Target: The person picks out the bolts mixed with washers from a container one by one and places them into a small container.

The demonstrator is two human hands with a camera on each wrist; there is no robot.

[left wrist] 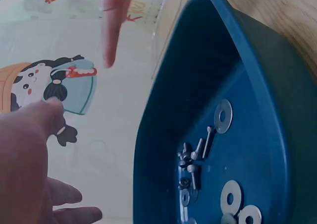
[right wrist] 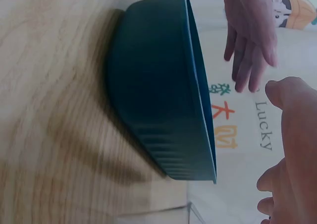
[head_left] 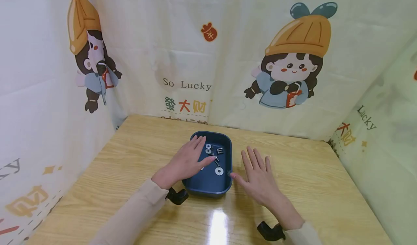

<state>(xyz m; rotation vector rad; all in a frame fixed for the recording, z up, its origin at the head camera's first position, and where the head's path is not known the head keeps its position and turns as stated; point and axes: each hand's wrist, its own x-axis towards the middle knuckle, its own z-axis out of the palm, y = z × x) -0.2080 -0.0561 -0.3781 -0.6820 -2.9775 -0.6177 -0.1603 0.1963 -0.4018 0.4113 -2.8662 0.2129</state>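
A dark blue tray [head_left: 207, 192] with rounded corners stands on the table. In it lie several flat washers [head_left: 219, 171] and small screws [head_left: 219, 151]; the left wrist view shows more washers [left wrist: 231, 198] near the tray's side wall. My left hand [head_left: 185, 160] is over the tray's left side, palm down, fingers extended, and hides part of the inside. To the right of the tray is my right hand [head_left: 260, 180], fingers spread and holding nothing, its thumb right at the tray's rim in the head view. The right wrist view shows the tray's outer wall [right wrist: 153, 80].
The wooden table [head_left: 146, 140] bears the tray. A pale printed curtain [head_left: 234, 56] closes off the back and both sides. Each wrist carries a black mount [head_left: 177, 196]. A thin clear edge [right wrist: 189, 206] shows low in the right wrist view.
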